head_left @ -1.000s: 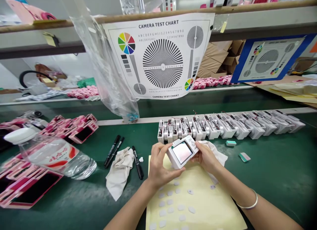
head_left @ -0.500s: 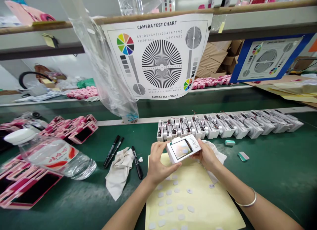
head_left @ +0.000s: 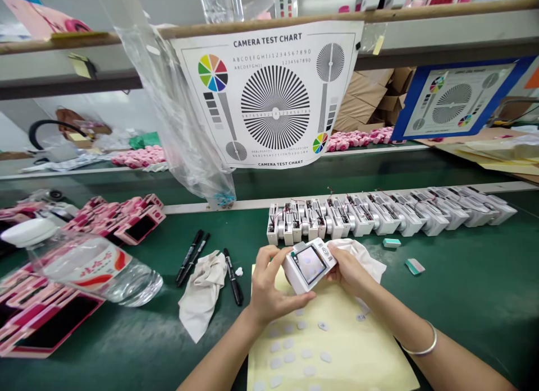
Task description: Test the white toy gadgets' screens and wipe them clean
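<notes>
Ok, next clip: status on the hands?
Left hand and right hand both gripping white compact camera, screen up. White cloth by right hand. Yellow sheet of pale discs below.

Bare left hand and right hand, a thin silver bangle around the right wrist.

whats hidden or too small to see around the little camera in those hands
All from the head view:
White camera: its underside is hidden by the left hand and right hand.
Its screen: the picture on it is too small and blurred to read.
Open camera bodies: the wiring is too small to trace.
Yellow backing sheet: its lower part is cut off by the bottom edge.
</notes>
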`<state>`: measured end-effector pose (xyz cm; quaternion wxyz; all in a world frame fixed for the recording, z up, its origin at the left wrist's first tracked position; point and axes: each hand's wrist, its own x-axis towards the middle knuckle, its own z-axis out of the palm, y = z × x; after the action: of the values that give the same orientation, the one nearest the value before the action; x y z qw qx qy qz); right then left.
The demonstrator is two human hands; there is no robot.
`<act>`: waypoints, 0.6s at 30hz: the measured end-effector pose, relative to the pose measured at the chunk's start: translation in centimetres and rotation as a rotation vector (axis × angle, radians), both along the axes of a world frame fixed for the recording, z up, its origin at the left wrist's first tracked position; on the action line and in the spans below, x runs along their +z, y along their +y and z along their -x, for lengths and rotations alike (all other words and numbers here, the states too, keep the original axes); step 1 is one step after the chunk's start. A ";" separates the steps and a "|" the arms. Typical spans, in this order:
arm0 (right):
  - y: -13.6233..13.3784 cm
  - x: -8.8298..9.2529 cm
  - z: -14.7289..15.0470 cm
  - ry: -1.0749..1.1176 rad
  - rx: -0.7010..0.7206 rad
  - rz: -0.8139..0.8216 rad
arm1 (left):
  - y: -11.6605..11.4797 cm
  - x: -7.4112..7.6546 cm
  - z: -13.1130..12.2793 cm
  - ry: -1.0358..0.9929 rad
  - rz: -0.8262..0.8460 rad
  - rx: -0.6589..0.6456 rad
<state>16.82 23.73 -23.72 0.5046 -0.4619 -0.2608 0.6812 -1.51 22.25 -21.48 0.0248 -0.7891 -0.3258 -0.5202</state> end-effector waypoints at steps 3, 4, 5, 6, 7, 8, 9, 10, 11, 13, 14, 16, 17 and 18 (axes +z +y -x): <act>0.2 0.4 -0.1 0.075 -0.049 -0.001 | 0.3 0.0 0.2 0.017 0.060 0.030; 0.2 0.6 0.0 0.107 -0.067 -0.006 | 0.5 -0.2 0.2 0.023 0.085 0.052; 0.2 1.0 0.0 0.142 -0.082 -0.016 | 0.7 -0.4 0.3 0.029 0.103 0.075; 0.0 1.3 0.2 0.175 -0.096 -0.030 | 0.9 -0.7 0.3 0.035 0.105 0.099; -0.1 1.7 0.3 0.204 -0.110 -0.050 | 1.1 -1.1 0.3 0.043 0.092 0.119; -0.4 2.0 0.5 0.233 -0.125 -0.079 | 1.2 -1.4 0.2 0.056 0.064 0.126; -0.6 2.3 0.7 0.256 -0.142 -0.109 | 1.3 -1.6 0.2 0.076 0.019 0.130; -0.9 2.7 0.8 0.286 -0.151 -0.145 | 1.4 -1.7 0.0 0.096 -0.031 0.134; -1.1 3.0 0.8 0.328 -0.138 -0.205 | 1.6 -1.6 -0.2 0.100 -0.079 0.146; -1.2 3.8 0.1 0.360 -0.101 -0.311 | 1.9 -0.9 -1.1 0.094 -0.176 0.150; -1.1 4.2 -0.7 0.361 -0.088 -0.357 | 2.2 -0.3 -1.9 0.094 -0.217 0.139; -0.6 5.1 -3.0 0.332 -0.109 -0.422 | 3.2 1.2 -4.5 0.110 -0.280 0.094; -0.1 5.5 -4.5 0.309 -0.156 -0.451 | 3.8 1.9 -6.4 0.118 -0.300 0.062; 0.4 5.8 -6.2 0.270 -0.242 -0.474 | 4.4 2.4 -8.7 0.121 -0.303 0.026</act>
<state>23.05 24.18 -17.94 0.7060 -0.2641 -0.2861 0.5916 7.18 26.66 -19.03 0.1698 -0.8019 -0.2516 -0.5147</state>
